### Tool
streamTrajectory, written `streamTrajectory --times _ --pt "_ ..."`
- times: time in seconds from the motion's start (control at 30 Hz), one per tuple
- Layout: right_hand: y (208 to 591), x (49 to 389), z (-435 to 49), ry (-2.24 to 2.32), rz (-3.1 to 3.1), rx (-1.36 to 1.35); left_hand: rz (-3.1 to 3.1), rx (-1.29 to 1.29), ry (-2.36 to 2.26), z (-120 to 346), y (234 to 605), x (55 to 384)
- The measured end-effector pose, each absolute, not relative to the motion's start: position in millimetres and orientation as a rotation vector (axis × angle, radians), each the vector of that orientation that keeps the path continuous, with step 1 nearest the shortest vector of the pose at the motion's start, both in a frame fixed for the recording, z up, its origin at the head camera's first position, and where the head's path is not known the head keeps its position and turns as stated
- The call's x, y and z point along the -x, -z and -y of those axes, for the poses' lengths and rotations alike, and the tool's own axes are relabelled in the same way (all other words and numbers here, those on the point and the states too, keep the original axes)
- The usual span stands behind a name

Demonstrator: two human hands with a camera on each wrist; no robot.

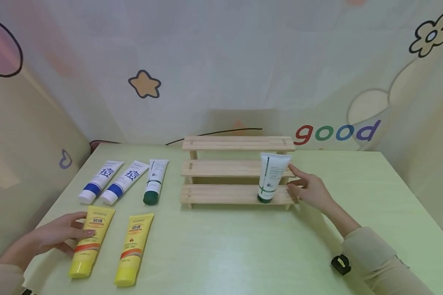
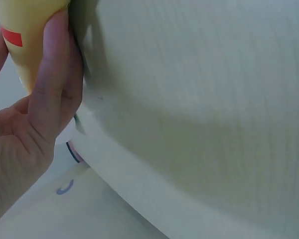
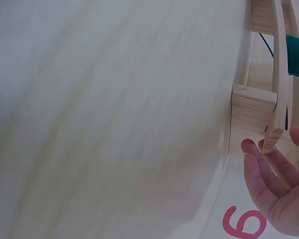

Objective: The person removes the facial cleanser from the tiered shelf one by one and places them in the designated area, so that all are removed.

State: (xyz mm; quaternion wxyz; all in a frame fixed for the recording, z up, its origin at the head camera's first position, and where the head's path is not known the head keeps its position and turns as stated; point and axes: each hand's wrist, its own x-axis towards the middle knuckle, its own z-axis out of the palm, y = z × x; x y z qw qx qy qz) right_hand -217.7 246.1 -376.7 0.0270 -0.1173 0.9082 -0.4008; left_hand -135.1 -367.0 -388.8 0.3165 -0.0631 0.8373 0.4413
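My left hand (image 1: 59, 233) grips a yellow squeeze tube (image 1: 92, 241) with a red stripe, thumb on one side and fingers on the other; the left wrist view shows this yellow tube (image 2: 27, 30) cut off at the top. A second yellow tube (image 1: 134, 250) lies to its right. On the bottom step of a wooden three-step rack (image 1: 221, 194) a white tube with a green cap (image 1: 273, 176) stands cap down near the right end. Just right of it, my right hand (image 1: 311, 190) has loosely bent fingers around the rack's end, apart from the green cap (image 3: 296, 55) in the right wrist view.
Two white tubes with blue bands, one (image 1: 101, 180) beside the other (image 1: 125, 182), lie at the table's back left. Another green-capped white tube (image 1: 156, 180) lies between them and the rack. A printed backdrop (image 1: 221, 61) rises behind the table (image 1: 236, 250).
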Motion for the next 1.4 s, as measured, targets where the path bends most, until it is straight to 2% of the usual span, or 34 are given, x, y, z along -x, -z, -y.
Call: streamTrajectory --times 0.43,0.77,1.0,1.4 --pt "377 217 -246 1.248 -2.816 0.361 -2.316 0.165 -1.184 365 392 136" --pt "380 218 -248 1.257 -2.816 0.375 -2.568 -0.034 -1.096 362 369 128" --pt "378 219 -249 1.248 -2.824 0.379 -3.064 -0.396 -0.88 309 334 137" --pt "380 219 -248 1.236 -2.828 0.36 -2.971 -0.807 -1.47 216 301 148"
